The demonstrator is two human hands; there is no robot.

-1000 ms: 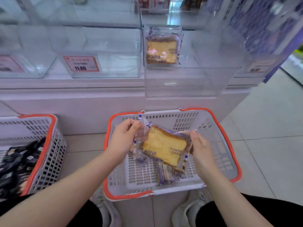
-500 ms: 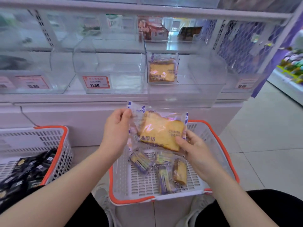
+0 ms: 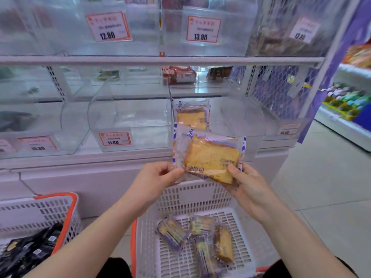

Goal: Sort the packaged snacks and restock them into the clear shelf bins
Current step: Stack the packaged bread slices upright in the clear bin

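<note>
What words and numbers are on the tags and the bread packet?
"12.80": red-bordered price tag, upper left bin
"13.80": red-bordered price tag, upper middle bin
"11.80": red-bordered price tag, lower clear bin
"油厚切": clear toast packet with blue edges, held by both hands
Too blurred to read: the small print on every tag, the far-right upper tag, the lower-right tag, the lower-left tag, the packet's small text.

Clear-wrapped toast slice packet (image 3: 208,157) held upright before clear bin (image 3: 243,117) (one packet (image 3: 191,115) inside), more packets (image 3: 196,239) in basket (image 3: 200,197)
</note>
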